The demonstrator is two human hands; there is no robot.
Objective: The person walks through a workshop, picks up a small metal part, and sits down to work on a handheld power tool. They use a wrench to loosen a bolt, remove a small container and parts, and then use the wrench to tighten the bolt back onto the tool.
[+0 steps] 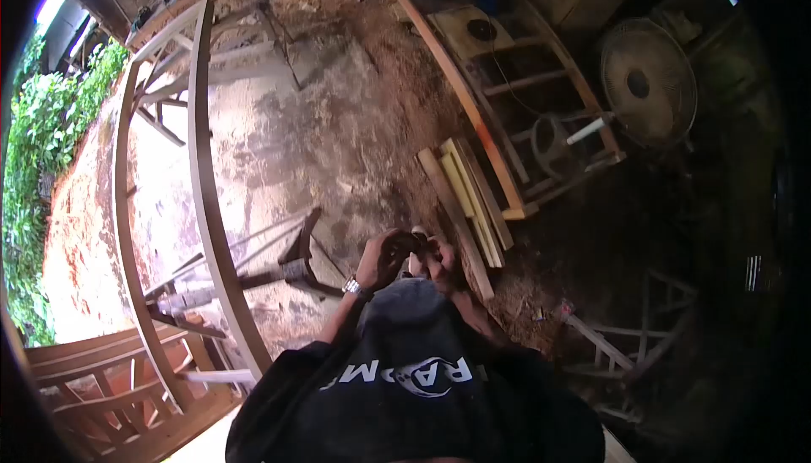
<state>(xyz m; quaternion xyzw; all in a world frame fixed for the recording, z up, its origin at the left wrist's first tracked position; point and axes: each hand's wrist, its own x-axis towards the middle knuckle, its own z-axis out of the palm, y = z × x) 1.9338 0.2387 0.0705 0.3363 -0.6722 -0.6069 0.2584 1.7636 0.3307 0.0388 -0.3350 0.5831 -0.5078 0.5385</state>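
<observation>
Close together in front of my chest, my left hand (382, 258) and my right hand (440, 260) both have their fingers curled inward. A metal-banded watch (353, 286) is on my left wrist. Between the fingertips shows a small pale thing (418, 233), too small and dark to name. My fingers cover most of it. Just right of my hands, several wooden boards (473, 209) lie side by side on the ground.
A long wooden frame (203, 142) stands on the left, with slatted wooden furniture (110, 387) below it. Another wooden frame (460, 83) lies at upper right beside a round fan (649, 83). Dusty ground (312, 125) lies ahead; green plants (55, 142) grow far left.
</observation>
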